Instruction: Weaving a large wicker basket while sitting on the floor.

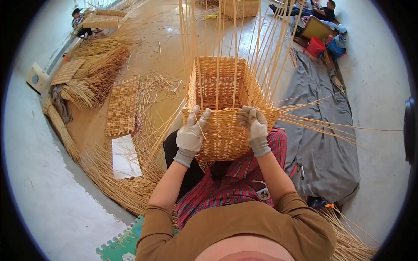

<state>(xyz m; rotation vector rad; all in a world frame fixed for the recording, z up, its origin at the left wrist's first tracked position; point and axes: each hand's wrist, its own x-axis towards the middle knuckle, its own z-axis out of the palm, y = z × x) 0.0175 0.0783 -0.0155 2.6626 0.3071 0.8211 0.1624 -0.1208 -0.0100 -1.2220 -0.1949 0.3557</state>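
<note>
At centre frame, on the lap, resting a half-woven wicker basket, tilted with its open mouth toward twelve o'clock, probably so the rim stays within reach. Gripping the near rim at nine o'clock with the gloved left hand, fingers curled together over the edge and pinching a thin cane. Pressing down at three o'clock with the gloved right hand, fingers clamped on the rim, seemingly steadying the weave. Rising toward twelve o'clock, long upright stakes, left uncut; fanning toward three o'clock, loose canes across a grey cloth. Lying at nine o'clock on the floor, a flat woven mat and a white sheet, with bundles of straw near ten o'clock. Sitting far off at one o'clock, another person.
</note>
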